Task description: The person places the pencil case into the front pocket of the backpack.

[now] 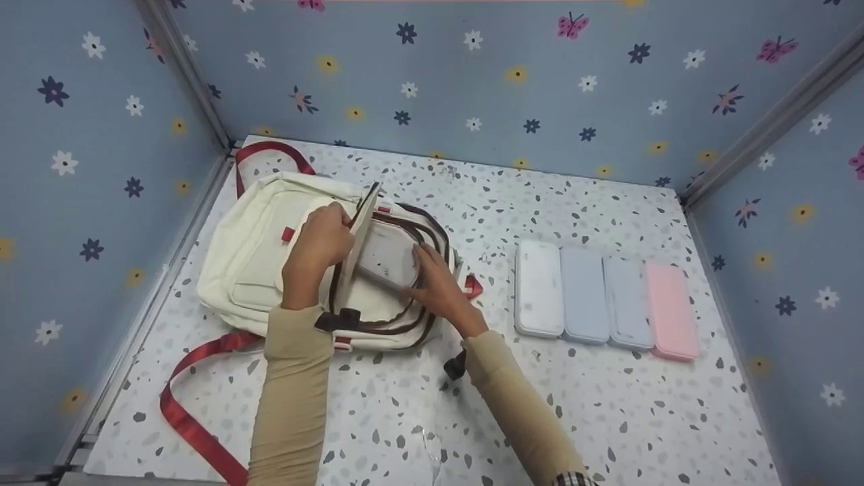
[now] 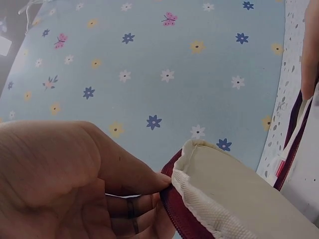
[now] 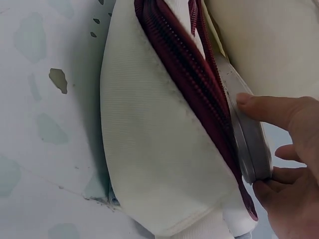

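One flap of the cream backpack is standing raised, and with our left hand we are pinching its edge between thumb and fingers. With our right hand we are pinching a grey case, which is resting in the backpack's open compartment. Right of the backpack, a white case, two pale blue cases and a pink case are lying side by side.

Cream backpack — lying unzipped, flap raised; grey case — in its opening.
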Demonstrator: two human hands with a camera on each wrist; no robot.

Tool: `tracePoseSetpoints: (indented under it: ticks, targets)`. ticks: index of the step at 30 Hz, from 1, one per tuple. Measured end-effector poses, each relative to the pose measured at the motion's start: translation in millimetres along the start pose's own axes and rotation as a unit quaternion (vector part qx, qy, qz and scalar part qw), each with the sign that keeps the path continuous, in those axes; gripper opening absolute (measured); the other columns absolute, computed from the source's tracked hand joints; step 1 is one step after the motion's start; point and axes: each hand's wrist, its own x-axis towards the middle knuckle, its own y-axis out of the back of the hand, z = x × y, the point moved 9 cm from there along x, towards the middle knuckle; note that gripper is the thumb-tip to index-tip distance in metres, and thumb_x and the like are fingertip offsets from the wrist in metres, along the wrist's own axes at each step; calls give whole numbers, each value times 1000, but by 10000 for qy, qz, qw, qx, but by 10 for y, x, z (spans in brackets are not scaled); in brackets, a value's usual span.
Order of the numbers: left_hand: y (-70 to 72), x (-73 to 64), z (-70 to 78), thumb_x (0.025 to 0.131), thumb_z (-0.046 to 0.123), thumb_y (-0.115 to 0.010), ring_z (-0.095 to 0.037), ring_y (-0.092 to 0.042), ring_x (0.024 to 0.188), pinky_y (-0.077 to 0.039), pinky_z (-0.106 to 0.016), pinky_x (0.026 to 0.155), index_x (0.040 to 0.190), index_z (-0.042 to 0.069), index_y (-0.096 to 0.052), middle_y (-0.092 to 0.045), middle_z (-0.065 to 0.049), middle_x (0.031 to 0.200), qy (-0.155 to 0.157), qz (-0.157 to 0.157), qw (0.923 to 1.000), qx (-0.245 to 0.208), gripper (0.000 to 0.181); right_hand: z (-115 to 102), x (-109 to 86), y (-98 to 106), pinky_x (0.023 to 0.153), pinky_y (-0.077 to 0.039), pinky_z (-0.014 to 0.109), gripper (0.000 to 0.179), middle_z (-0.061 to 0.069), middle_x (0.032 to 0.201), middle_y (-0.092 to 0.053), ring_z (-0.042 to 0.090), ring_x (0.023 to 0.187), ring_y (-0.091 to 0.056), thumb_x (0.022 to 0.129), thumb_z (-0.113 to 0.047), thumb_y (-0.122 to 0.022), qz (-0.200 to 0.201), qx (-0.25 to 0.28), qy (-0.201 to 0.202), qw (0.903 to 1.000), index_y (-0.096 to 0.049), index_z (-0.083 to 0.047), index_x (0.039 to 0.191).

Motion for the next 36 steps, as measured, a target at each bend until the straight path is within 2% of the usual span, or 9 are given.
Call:
tracePoseSetpoints:
  ticks: [7, 18, 21, 25, 28, 36]
  targets:
    - [-18, -2, 18, 82, -2, -40, -29, -45, 91, -40, -44, 83, 103, -3, -50, -50, -17, 102, 16, -6, 10000, -38, 23, 27, 112, -59, 109, -19, 35, 87, 22, 146, -26, 29, 134, -25, 73, -16, -76, -119, -2, -97, 9999, -27, 1, 142]
    - [-23, -9, 29, 82, -2, -39, -29, -45, 89, -40, -44, 81, 101, -3, -50, -49, -16, 99, -31, 46, 10000, -55, 22, 40, 172, -116, 109, -19, 35, 86, 23, 146, -24, 31, 134, -25, 74, -14, -75, -244, -85, -132, 9996, -26, 0, 143]
    - [-25, -11, 28, 82, -2, -39, -31, -47, 92, -40, -45, 85, 103, -4, -51, -51, -18, 103, -64, 57, 10000, -47, 24, 20, 185, -123, 109, -21, 36, 84, 24, 144, -26, 32, 133, -27, 74, -13, -75, -141, -97, -99, 9998, -28, 2, 141]
    - [-33, -15, 21, 82, -2, -40, -31, -48, 94, -41, -46, 86, 105, -4, -51, -52, -18, 105, -23, 31, 10000, -20, 26, 8, 217, -119, 106, -28, 35, 76, 24, 138, -33, 31, 126, -37, 75, -11, -73, 216, -112, -158, 9996, -33, 4, 138]
    - [-35, -15, 15, 83, -2, -40, -30, -47, 91, -41, -45, 84, 104, -3, -51, -51, -17, 103, 18, 12, 10000, -14, 24, -6, 234, -113, 102, -33, 35, 70, 24, 132, -38, 31, 119, -43, 76, -7, -70, 455, -81, -250, 9986, -36, 5, 135]
    - [-29, -22, 3, 84, -2, -37, -27, -42, 83, -38, -38, 72, 97, -2, -48, -45, -13, 93, -48, 1, 9999, -116, 17, -115, 182, -83, 96, -39, 40, 58, 25, 117, -53, 34, 111, -50, 78, 1, -63, 727, -101, -224, 9971, -39, 9, 130]
